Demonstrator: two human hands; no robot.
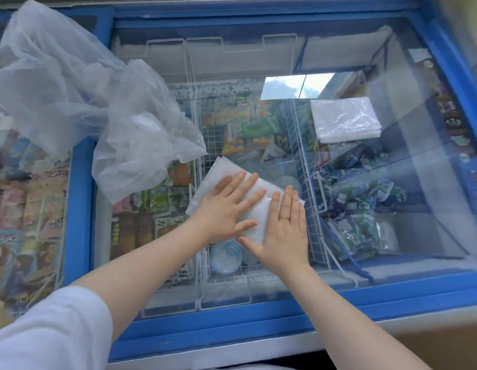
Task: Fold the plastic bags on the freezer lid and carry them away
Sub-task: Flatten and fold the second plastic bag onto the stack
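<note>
Both hands flat, fingers spread wide, nothing gripped: left hand [226,206] & right hand [281,232] press the folded bag [254,206] onto freezer lid [392,236], prob. squeezing air out. Loose bags [103,108] beyond left hand; finished stack [345,120] beyond right.

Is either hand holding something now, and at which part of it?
Nothing is in a grip. Both the left hand and the right hand lie flat and open, pressing the folded plastic bag onto the freezer lid.
</note>
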